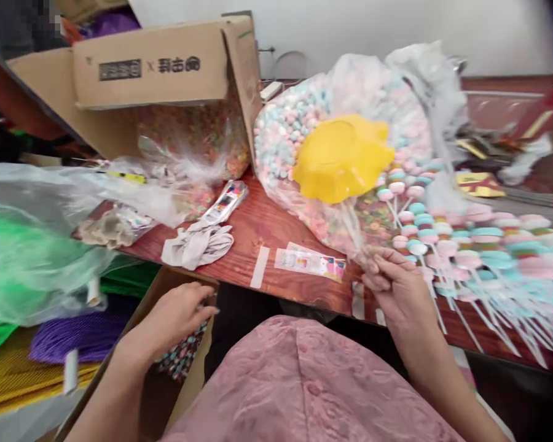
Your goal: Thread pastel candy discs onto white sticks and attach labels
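Your right hand (399, 279) pinches the gathered clear plastic (352, 228), on your side of the yellow piece (343, 159). A snug, soft pinch should stop it slipping. Your left hand (177, 313) hangs loosely open, seemingly empty, over a low box (191, 383) of small things (179, 359), left of the yellow piece. Behind that piece, a big clear bag (364, 77) holds pink and blue balls (283, 126). Left of it, a cardboard box (152, 67) holds orange bits (235, 153).
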Available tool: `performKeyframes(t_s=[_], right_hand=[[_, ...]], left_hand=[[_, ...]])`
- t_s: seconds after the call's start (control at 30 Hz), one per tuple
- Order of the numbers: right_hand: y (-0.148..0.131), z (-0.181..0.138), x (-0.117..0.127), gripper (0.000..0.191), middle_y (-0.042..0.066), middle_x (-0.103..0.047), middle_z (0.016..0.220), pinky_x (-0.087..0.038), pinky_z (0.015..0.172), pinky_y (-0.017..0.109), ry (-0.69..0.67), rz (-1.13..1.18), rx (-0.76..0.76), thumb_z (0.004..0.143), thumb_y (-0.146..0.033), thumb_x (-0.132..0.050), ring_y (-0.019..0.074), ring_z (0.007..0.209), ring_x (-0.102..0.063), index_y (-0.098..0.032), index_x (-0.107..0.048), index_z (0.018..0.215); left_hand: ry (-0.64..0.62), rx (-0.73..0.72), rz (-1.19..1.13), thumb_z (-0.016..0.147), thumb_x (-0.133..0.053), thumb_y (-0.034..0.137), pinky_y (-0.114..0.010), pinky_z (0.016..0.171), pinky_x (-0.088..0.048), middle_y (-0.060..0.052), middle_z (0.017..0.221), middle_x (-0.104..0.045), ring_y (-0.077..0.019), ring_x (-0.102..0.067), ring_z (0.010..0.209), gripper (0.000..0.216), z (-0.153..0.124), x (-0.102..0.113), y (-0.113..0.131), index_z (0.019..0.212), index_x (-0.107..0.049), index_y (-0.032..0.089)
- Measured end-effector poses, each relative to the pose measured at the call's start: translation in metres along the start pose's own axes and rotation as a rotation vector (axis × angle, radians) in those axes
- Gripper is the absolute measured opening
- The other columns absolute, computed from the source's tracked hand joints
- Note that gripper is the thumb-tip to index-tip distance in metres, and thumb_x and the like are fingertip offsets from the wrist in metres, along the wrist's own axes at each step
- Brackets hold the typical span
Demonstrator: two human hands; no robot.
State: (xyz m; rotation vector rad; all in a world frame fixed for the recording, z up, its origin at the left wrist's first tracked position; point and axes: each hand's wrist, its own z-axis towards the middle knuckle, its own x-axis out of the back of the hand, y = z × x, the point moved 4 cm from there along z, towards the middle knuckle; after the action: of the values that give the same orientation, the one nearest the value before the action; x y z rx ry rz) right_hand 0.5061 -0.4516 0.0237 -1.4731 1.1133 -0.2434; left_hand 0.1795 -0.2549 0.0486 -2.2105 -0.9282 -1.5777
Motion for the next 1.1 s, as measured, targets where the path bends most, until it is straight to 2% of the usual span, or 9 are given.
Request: performKeyframes(t_s=[0.1,0.17,0.23,0.3,0.43,0.67,0.73,0.93,1.1], right_hand=[[-0.028,-0.009,0.024,0.017,-0.007,-0.051,0.055,-0.023,0.039,0.015,0.184,-0.003,0.209,0.063,-0.018,-0.076,0.0009,0.040,-0.027,-0.018,-0.064,0.075],[-0.040,-0.025,0.032,0.018,-0.006,-0.052,0.056,-0.024,0.040,0.016,0.261,-0.052,0.329,0.065,-0.019,-0.076,0.0020,0.042,-0.031,-0.018,-0.065,0.079],[-0.047,-0.044,0.038,0.015,-0.005,-0.053,0.058,-0.028,0.041,0.017,0.313,-0.172,0.438,0.071,-0.022,-0.075,0.0042,0.044,-0.036,-0.019,-0.065,0.082],[-0.051,-0.062,0.046,0.010,-0.002,-0.057,0.063,-0.038,0.046,0.022,0.368,-0.445,0.564,0.079,-0.026,-0.070,0.0087,0.050,-0.047,-0.020,-0.066,0.085],[-0.051,-0.081,0.059,0.011,0.005,-0.072,0.086,-0.053,0.071,0.033,0.373,-1.167,0.826,0.087,-0.021,-0.062,0.0191,0.076,-0.067,-0.022,-0.069,0.095],[-0.076,-0.054,0.057,0.015,0.007,-0.073,0.087,-0.050,0.072,0.030,0.383,-1.570,1.034,0.093,-0.020,-0.053,0.0184,0.078,-0.067,-0.019,-0.068,0.093],[-0.088,-0.036,0.042,0.019,0.008,-0.072,0.092,-0.047,0.071,0.030,0.324,-1.759,0.975,0.093,-0.018,-0.050,0.0199,0.083,-0.066,-0.018,-0.069,0.093],[-0.111,0.033,-0.008,0.027,0.014,-0.065,0.100,-0.039,0.063,0.029,0.013,-2.289,0.494,0.087,-0.007,-0.045,0.0258,0.095,-0.060,-0.017,-0.068,0.098],[-0.105,0.085,-0.025,0.031,0.018,-0.062,0.107,-0.045,0.070,0.032,-0.020,-2.316,0.310,0.084,-0.006,-0.050,0.0293,0.102,-0.059,-0.014,-0.066,0.110]], left_hand=[[0.164,-0.472,-0.120,0.092,-0.050,0.025,-0.034,0.092,-0.046,-0.008,0.106,-0.066,-0.0208,-0.059,0.101,0.022,0.041,0.010,0.094,0.106,-0.066,0.018],[0.190,-0.661,0.000,0.088,-0.051,0.018,-0.035,0.089,-0.046,-0.009,0.104,-0.064,-0.0227,-0.056,0.100,0.017,0.069,0.008,0.155,0.098,-0.065,0.015],[0.221,-0.683,0.162,0.085,-0.051,0.011,-0.039,0.083,-0.047,-0.013,0.104,-0.061,-0.0264,-0.055,0.099,0.020,0.096,0.001,0.195,0.102,-0.062,0.011],[0.220,-0.678,0.265,0.084,-0.050,0.008,-0.039,0.077,-0.048,-0.015,0.101,-0.059,-0.0280,-0.054,0.097,0.020,0.117,-0.010,0.214,0.100,-0.062,0.009],[0.267,-0.679,0.316,0.088,-0.044,0.005,-0.039,0.075,-0.048,-0.013,0.092,-0.059,-0.0271,-0.055,0.093,0.020,0.139,-0.023,0.211,0.095,-0.063,0.010],[0.377,-0.606,0.049,0.088,-0.043,0.001,-0.035,0.082,-0.049,-0.009,0.099,-0.062,-0.0216,-0.054,0.094,0.026,0.138,-0.016,0.186,0.099,-0.063,0.013],[0.428,-0.616,-0.011,0.089,-0.044,0.002,-0.035,0.081,-0.049,-0.008,0.094,-0.063,-0.0207,-0.053,0.090,0.024,0.138,-0.017,0.184,0.090,-0.064,0.014],[0.633,-0.592,-0.059,0.091,-0.048,0.010,-0.032,0.069,-0.044,-0.007,0.075,-0.058,-0.0198,-0.050,0.078,0.025,0.147,-0.018,0.180,0.071,-0.061,0.015],[0.541,-0.575,0.016,0.092,-0.050,0.013,-0.034,0.072,-0.045,-0.008,0.081,-0.060,-0.0207,-0.051,0.082,0.022,0.144,-0.022,0.180,0.075,-0.065,0.016]])
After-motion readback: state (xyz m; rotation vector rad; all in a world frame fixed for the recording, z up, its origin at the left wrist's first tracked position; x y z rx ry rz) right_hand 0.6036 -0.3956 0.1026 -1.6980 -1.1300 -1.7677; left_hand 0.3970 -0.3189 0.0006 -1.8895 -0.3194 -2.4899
